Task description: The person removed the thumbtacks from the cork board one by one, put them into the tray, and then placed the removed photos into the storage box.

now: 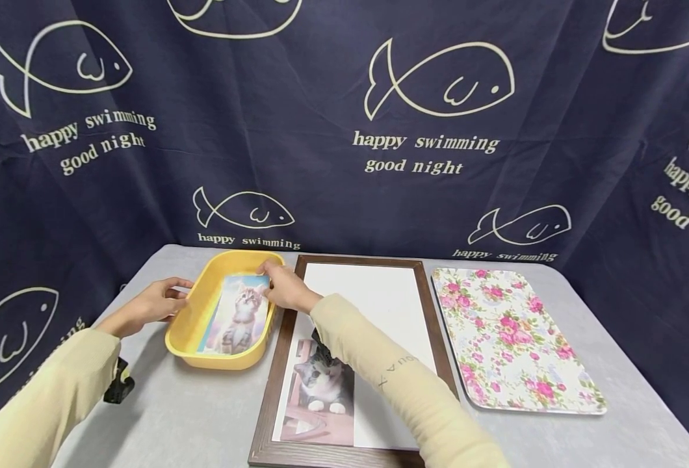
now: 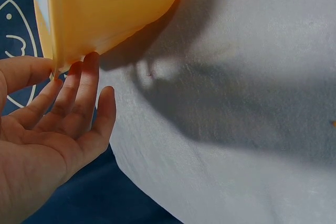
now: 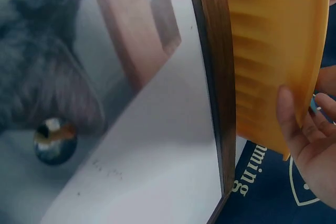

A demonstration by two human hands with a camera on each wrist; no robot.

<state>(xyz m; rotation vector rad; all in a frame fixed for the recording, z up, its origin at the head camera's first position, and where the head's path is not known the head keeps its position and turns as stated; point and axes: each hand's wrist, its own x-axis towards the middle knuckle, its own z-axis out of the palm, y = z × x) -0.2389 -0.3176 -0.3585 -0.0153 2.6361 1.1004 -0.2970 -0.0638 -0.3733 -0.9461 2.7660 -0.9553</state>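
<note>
A yellow plastic basin (image 1: pixel 195 325) is at the left of the table, with cat picture cards (image 1: pixel 244 318) lying inside, a pink-and-white kitten on top. My left hand (image 1: pixel 156 301) is at its left side; in the left wrist view, thumb and fingertips pinch the rim (image 2: pixel 54 35) from both sides. Across the basin, my right hand (image 1: pixel 286 286) holds the far right rim near the top card's corner. The right wrist view has that thumb (image 3: pixel 286 108) against the outer wall and the other fingers over the rim, partly hidden.
Right of the basin lies a brown-framed white board (image 1: pixel 374 286), a grey-and-white cat picture (image 1: pixel 321 403) on its lower left. My right forearm crosses above it. Farther right is a flower-patterned board (image 1: pixel 508 338). A dark fish-print cloth (image 1: pixel 321 130) hangs behind the table.
</note>
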